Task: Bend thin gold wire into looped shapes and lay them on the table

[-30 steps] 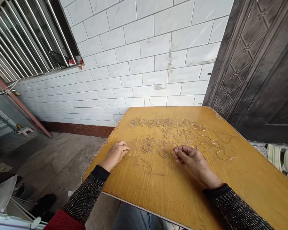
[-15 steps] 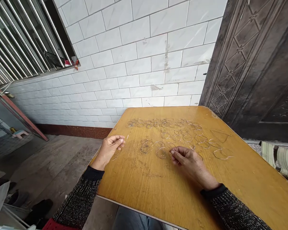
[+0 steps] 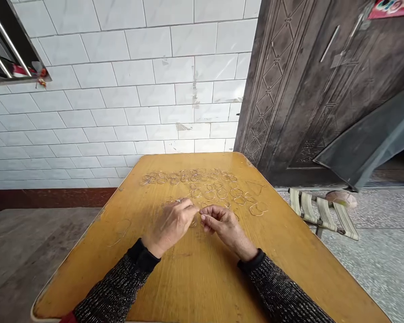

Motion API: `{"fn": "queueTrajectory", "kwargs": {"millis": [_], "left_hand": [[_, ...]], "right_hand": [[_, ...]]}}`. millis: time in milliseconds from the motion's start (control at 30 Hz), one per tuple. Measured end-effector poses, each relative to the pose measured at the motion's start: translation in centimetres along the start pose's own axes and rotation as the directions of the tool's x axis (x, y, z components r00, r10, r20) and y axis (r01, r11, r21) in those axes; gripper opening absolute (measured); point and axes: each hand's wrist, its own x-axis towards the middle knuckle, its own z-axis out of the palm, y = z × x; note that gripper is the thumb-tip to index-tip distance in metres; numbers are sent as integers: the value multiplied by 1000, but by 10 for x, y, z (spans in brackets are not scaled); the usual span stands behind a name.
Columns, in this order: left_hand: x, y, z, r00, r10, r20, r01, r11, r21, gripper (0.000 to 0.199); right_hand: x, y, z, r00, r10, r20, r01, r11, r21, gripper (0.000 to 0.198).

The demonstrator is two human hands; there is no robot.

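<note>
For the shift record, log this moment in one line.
left hand: close to right hand | right hand: fingers pinched, contents unclear | thin wire loops: spread across wooden table | striped stool: right of table

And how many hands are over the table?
2. The left hand is over the table, left of centre; the right hand is just to its right, fingertips close together. No others visible; some fingers are hidden.
</note>
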Motion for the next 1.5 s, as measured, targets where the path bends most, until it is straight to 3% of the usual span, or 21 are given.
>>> {"fn": "queueTrajectory", "kwargs": {"millis": [100,167,233,333,433,500,567,733,833,900,1033,1167,1500], "left_hand": [[-4,-2,6,969,-35,-246,9,994,-109,27],[-6,-5,8,908,-153,-391,61,969,-238,33],[-7,-7,12,850,-329,-412,132,889,-438,33],[-8,-8,20,840,-508,-192,241,665,-707,31],[-10,-3,26,878,-460,130,360,456,-814,26],[-13,2,29,881,-394,261,415,382,-826,20],[-15,5,29,884,-360,297,431,386,-816,16],[-16,7,30,920,-326,219,378,583,-719,12],[-15,6,31,919,-338,201,375,600,-707,14],[-15,4,33,908,-368,201,393,581,-713,14],[-15,0,34,876,-435,210,427,495,-756,17],[-13,-4,32,837,-515,184,424,399,-813,17],[-10,-6,21,812,-568,131,375,338,-863,22]], "right_hand": [[2,2,-1,998,26,-49,-25,999,24,32],[2,2,-1,996,30,-81,-26,998,51,33],[2,3,-2,994,36,-106,-28,997,76,33],[3,4,-2,988,48,-143,-35,995,95,33],[4,7,-1,986,45,-161,-32,996,86,31],[4,10,0,988,25,-151,-18,999,45,29],[4,12,0,989,-20,-146,18,1000,-16,25],[0,13,-4,964,-223,-143,178,945,-273,18],[-2,9,-7,949,-308,-73,252,874,-416,15],[-2,6,-8,940,-329,-87,266,870,-416,17],[1,2,-8,965,-155,-212,125,981,-150,19],[2,-4,-7,986,2,-167,18,992,122,26],[-1,-7,-15,989,114,89,-131,966,223,26]]}}
